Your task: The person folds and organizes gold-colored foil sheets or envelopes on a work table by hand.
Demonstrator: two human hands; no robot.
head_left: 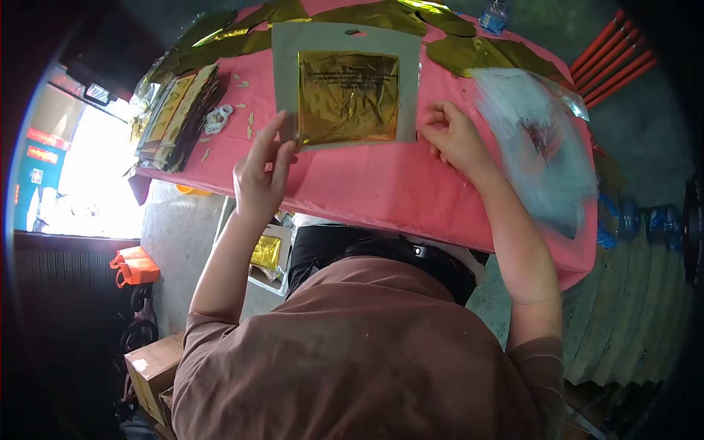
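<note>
Gold foil, crinkled and shiny, fills the middle of the clear bag [286, 59] that lies toward twelve o'clock of our view, flat on the pink-covered table [367, 191]. We see the foil packet [348, 103] through the film: roughly square, with lines of dark print near its top edge, creases and bright glints below, and a more orange tone along its bottom edge. Around it the bag leaves a greyish margin, with an oblong handle hole cut into the far side.

Our left hand [257, 180] is at the bag's lower left side, its fingers [267, 133] spread from the thumb; whether they touch the film, we cannot tell. Our right hand [460, 147] is just beside the lower right corner, its fingers curled in toward the thumb; we cannot tell whether they pinch anything.

Toward eight o'clock, below the table edge, a pale crate [274, 283] holds another gold packet [265, 251]. At two o'clock on the table lies a pile of clear plastic bags [532, 147], with a reddish-brown patch showing in it. At ten o'clock stand stacked packets [170, 121], and gold sheets [462, 55] line the far side, near a small bottle [494, 17].
</note>
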